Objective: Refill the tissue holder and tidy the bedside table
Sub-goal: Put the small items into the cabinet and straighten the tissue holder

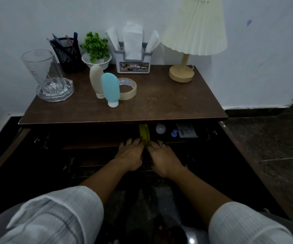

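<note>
The grey tissue holder [133, 63] stands at the back of the brown bedside table [168, 104], with white tissues [133, 41] sticking up from its slots. Below the tabletop the drawer [92, 144] is pulled out. My left hand [130, 154] and my right hand [163, 157] lie side by side on the drawer's front edge, fingers spread over it. A yellow-green strip [144, 132] runs between the two hands and touches their inner fingers. I cannot see whether either hand pinches it.
On the table stand a beige bottle [96, 80], a blue bottle [110, 88], a tape roll [129, 88], a clear glass [40, 66] in a glass ashtray [55, 90], a mesh pen cup [68, 53], a small plant [95, 50] and a lamp [181, 73]. Small items [186, 131] lie in the drawer.
</note>
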